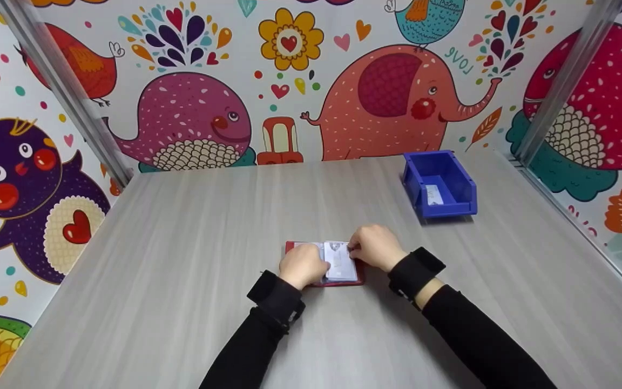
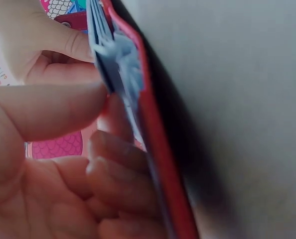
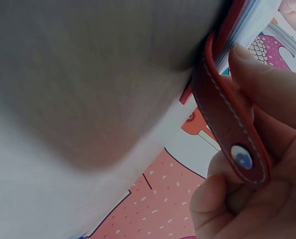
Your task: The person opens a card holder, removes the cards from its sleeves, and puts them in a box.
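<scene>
A red card holder (image 1: 363, 281) lies opened on the table, with a stack of clear sleeves (image 1: 340, 265) and white cards on its right half. My left hand (image 1: 303, 266) is at the middle of the holder; in the left wrist view its thumb and finger pinch the edge of the sleeves (image 2: 102, 50), other fingers curled beside the red cover (image 2: 163, 164). At the right edge is my right hand (image 1: 377, 247). The right wrist view shows its thumb on the sleeve edges, fingers curled behind the snap strap (image 3: 222, 114). Its other fingertips are partly hidden.
A blue open bin (image 1: 448, 209) stands at the back right of the table (image 1: 181, 259), with a white label or paper (image 1: 434, 194) inside. Printed cartoon panels (image 1: 300, 43) and metal posts (image 1: 68, 92) bound the table's back and sides.
</scene>
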Available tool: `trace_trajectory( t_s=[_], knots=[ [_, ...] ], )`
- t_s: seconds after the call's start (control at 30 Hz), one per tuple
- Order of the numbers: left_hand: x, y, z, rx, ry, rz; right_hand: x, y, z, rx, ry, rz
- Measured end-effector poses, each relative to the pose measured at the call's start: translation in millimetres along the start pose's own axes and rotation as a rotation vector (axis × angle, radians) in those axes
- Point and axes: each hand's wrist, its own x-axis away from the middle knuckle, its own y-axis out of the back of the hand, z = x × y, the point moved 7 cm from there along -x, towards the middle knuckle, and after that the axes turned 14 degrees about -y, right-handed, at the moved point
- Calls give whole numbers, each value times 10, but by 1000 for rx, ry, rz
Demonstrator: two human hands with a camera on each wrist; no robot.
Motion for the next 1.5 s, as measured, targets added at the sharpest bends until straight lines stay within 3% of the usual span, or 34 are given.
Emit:
trace_trajectory(
  t_s=[1.0,1.5],
  knots=[
    [23,12,85,54,5,16,-11,-11,-20,-9,-73,39],
    [83,139,183,74,-44,-10,0,-9,-21,-2,-55,33]
  ],
)
